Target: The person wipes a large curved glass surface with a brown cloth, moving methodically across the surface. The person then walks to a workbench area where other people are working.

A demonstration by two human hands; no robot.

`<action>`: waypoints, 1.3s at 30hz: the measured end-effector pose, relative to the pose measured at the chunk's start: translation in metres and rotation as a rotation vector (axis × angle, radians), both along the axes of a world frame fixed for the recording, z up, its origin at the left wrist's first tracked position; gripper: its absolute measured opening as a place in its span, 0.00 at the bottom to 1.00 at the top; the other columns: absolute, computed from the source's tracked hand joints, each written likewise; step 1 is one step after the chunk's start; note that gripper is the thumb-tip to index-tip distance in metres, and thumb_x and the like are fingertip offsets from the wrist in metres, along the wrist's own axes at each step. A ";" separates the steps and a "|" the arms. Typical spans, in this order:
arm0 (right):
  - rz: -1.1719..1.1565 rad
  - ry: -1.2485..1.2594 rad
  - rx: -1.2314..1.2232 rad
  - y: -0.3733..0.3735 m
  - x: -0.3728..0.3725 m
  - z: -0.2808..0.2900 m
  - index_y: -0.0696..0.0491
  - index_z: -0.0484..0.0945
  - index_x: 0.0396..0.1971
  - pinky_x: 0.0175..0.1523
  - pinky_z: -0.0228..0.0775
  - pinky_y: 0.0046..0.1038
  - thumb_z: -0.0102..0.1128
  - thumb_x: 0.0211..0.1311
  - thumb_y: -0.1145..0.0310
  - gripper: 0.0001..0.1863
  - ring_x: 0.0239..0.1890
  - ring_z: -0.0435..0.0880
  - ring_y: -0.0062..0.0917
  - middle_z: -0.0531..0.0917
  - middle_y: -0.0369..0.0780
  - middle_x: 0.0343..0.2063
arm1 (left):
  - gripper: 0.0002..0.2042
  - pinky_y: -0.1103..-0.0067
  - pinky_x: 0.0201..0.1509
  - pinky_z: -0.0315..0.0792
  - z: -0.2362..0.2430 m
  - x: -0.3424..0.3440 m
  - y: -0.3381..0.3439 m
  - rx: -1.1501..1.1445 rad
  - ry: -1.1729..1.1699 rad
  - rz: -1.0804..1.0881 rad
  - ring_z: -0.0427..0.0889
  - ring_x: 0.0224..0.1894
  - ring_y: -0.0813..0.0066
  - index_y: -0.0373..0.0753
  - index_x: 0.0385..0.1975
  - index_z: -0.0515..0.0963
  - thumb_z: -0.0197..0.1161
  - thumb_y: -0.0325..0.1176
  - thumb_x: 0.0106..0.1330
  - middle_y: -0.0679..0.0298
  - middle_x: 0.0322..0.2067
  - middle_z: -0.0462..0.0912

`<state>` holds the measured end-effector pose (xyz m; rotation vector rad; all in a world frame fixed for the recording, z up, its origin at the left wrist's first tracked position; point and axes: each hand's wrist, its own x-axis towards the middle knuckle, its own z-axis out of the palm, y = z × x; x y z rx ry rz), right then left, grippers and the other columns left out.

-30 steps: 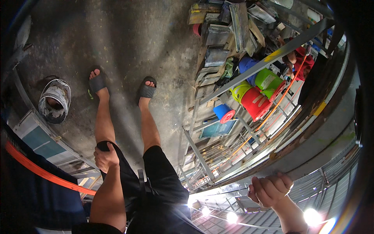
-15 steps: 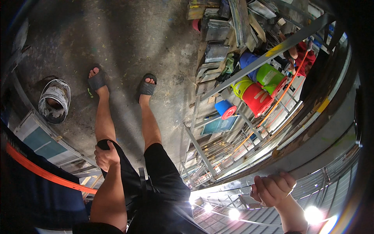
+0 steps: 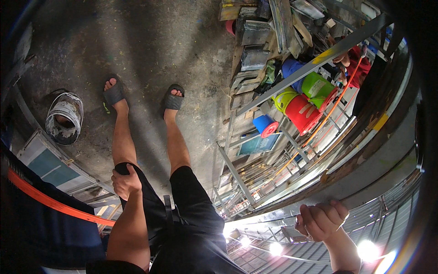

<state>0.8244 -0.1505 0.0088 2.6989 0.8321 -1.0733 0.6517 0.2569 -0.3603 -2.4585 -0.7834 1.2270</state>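
Note:
My left hand [image 3: 126, 181] is closed at my left knee, its fingers curled over the hem of my black shorts [image 3: 194, 196]. The thumb lies along the top of the knee. At the lower right, my right hand [image 3: 321, 221] is raised with its fingers curled into the palm, close by the grey edge of a long surface [image 3: 365, 194]. Whether anything is inside that fist is hidden, and I cannot tell if it touches the edge. My feet stand on the floor in dark slide sandals [image 3: 114, 94].
A paint-smeared bucket [image 3: 64, 118] stands on the concrete floor [image 3: 150, 41] at left, near a framed screen [image 3: 48, 166]. On the right, a metal frame [image 3: 315, 61] surrounds red [image 3: 302, 114], green and blue buckets. Beyond them are stacked boards [image 3: 255, 59] and another person's red sleeve [image 3: 360, 68].
The view has shifted very slightly. The other person's hand and red sleeve at the upper right have moved a little; both my hands keep the same pose.

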 end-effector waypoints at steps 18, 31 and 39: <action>-0.025 -0.044 0.013 -0.002 0.000 -0.004 0.45 0.84 0.30 0.56 0.64 0.38 0.62 0.58 0.62 0.06 0.30 0.76 0.22 0.78 0.28 0.21 | 0.30 0.59 0.53 0.79 0.006 0.003 0.001 0.018 -0.017 -0.016 0.86 0.47 0.50 0.39 0.52 0.77 0.63 0.60 0.63 0.51 0.43 0.84; -0.149 -0.319 0.153 -0.002 -0.018 -0.016 0.48 0.86 0.29 0.43 0.67 0.30 0.68 0.53 0.67 0.04 0.25 0.75 0.22 0.79 0.29 0.22 | 0.28 0.61 0.52 0.80 0.011 0.032 -0.011 0.034 -0.096 0.045 0.87 0.45 0.52 0.38 0.45 0.79 0.64 0.60 0.62 0.53 0.41 0.85; -0.213 -0.450 0.394 -0.006 -0.017 -0.021 0.48 0.78 0.22 0.45 0.70 0.29 0.69 0.58 0.66 0.09 0.27 0.81 0.27 0.79 0.33 0.23 | 0.51 0.60 0.66 0.73 0.060 0.050 -0.016 -0.337 0.026 0.326 0.77 0.66 0.51 0.31 0.65 0.71 0.55 0.77 0.59 0.43 0.63 0.76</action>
